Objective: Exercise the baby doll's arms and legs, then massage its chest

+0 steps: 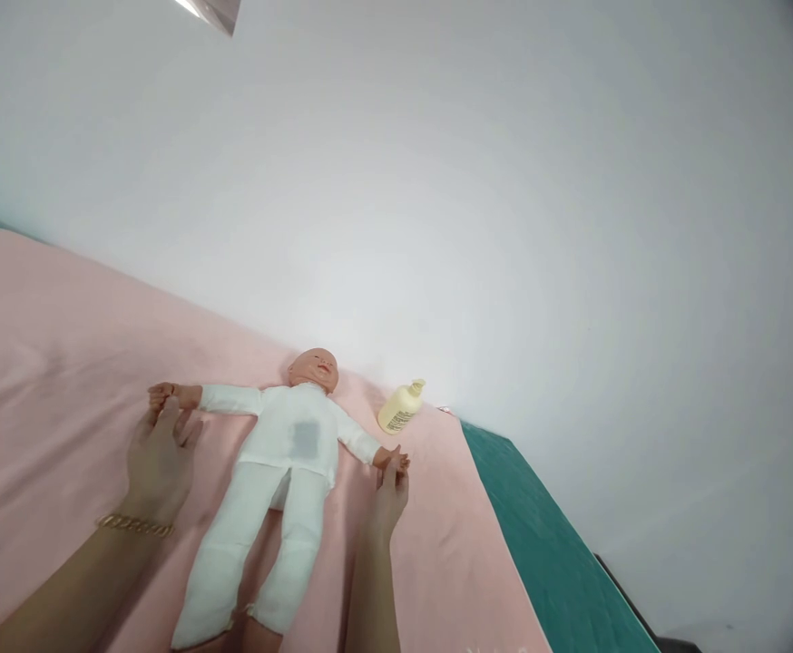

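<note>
A baby doll (280, 472) in white clothes lies on its back on a pink blanket (49, 390), arms spread wide, head toward the wall. My left hand (160, 462), with a gold bracelet on the wrist, holds the doll's outstretched hand on the left side. My right hand (389, 494) grips the doll's other hand on the right side with its fingertips. The doll's feet reach the bottom edge of the view.
A pale yellow lotion bottle (401, 407) lies on the blanket just right of the doll's head. A teal surface (553, 562) shows beyond the blanket's right edge. A plain white wall (437, 181) rises right behind the doll.
</note>
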Demonstrator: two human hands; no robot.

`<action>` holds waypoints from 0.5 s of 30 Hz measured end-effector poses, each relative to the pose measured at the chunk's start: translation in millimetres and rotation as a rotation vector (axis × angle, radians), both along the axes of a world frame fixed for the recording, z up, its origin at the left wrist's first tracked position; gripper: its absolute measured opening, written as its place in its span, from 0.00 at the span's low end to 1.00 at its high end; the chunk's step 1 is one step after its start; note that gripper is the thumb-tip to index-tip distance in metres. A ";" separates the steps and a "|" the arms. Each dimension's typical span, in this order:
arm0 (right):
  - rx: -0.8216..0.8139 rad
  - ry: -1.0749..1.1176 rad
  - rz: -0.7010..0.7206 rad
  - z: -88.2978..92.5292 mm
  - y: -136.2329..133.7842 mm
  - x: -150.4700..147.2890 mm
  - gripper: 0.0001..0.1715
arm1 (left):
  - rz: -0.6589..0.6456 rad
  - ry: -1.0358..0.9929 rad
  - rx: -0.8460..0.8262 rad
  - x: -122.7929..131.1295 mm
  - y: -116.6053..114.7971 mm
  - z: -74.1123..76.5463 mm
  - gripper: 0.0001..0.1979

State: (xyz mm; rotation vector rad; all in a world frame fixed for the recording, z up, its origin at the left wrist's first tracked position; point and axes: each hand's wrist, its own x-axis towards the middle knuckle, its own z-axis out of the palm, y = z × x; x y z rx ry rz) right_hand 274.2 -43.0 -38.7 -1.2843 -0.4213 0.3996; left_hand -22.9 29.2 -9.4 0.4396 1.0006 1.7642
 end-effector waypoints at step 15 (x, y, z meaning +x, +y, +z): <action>0.102 -1.165 0.216 21.4 -11.5 -58.0 0.19 | -0.292 1.072 0.604 37.5 -18.7 -11.3 0.21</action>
